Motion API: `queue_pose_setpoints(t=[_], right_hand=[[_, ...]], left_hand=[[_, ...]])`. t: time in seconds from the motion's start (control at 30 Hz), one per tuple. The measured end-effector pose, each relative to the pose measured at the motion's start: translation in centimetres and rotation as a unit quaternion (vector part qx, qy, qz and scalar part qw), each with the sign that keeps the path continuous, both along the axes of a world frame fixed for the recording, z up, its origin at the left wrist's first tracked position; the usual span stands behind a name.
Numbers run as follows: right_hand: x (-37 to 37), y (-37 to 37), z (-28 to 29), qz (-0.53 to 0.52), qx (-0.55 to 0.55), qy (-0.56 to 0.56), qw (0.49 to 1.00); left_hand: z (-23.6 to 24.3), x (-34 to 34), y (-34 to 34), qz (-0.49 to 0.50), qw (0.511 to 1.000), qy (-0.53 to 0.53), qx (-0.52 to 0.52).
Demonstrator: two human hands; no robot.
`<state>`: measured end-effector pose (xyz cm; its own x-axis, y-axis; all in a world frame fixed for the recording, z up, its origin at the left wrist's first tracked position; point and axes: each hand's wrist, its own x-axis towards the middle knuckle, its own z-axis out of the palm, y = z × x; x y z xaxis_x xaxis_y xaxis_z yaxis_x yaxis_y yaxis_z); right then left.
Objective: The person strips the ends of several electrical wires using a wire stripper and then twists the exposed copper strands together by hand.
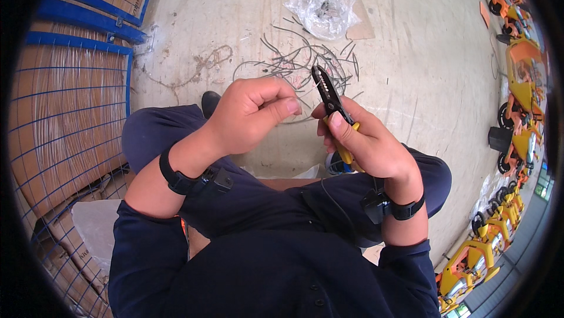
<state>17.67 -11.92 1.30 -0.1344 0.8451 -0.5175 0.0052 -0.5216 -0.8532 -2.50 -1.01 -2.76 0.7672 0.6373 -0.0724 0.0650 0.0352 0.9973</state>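
floor: bare concrete (411, 54), dusty, person seated over it in dark blue work clothes, knees up
wire cage: blue mesh pallet cage (64, 112) on person's left, cardboard and wrapped stock inside
ride-on toys: row of orange-yellow toy vehicles (520, 83) along right edge, curving down to the lower right
plastic bag: clear crumpled bag (326, 9) on the floor ahead, small dark bits inside, lying on a cardboard scrap
wire offcuts: loose pile of thin grey wire pieces (305, 62) on the floor, between the bag and the hands
left hand: left hand (249, 115) curled, thumb pressed against forefinger, pinching what looks like a thin wire end; wire itself too thin to tell for sure; black band on wrist
right hand: right hand (367, 142) wrapped closed around the stripper's handles, thumb lying along the top; black band on wrist
wire stripper: black-jawed wire stripper (328, 92) with yellow handles, held in right hand, tip pointing up and away, just beside left thumb; jaws look pressed together
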Motion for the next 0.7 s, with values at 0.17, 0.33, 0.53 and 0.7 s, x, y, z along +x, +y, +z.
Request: queue_pose_setpoints(t=[0.17, 0.33, 0.53, 0.7], right_hand=[[0.04, -0.08, -0.1, -0.003, -0.001, 0.001, 1.0], [-0.12, 0.02, -0.07, -0.001, -0.001, 0.002, 1.0], [-0.07, -0.08, -0.05, 0.0, 0.001, 0.002, 1.0], [-0.02, -0.07, -0.01, -0.003, -0.004, -0.004, 1.0]], left_hand=[[-0.03, 0.14, -0.08, 0.01, 0.999, -0.029, -0.012], [0.18, -0.05, 0.0, 0.002, 1.0, -0.009, 0.0], [0.16, -0.03, -0.09, 0.006, 1.0, -0.017, -0.002], [0.53, -0.51, 0.39, -0.034, 0.998, 0.043, -0.016]])
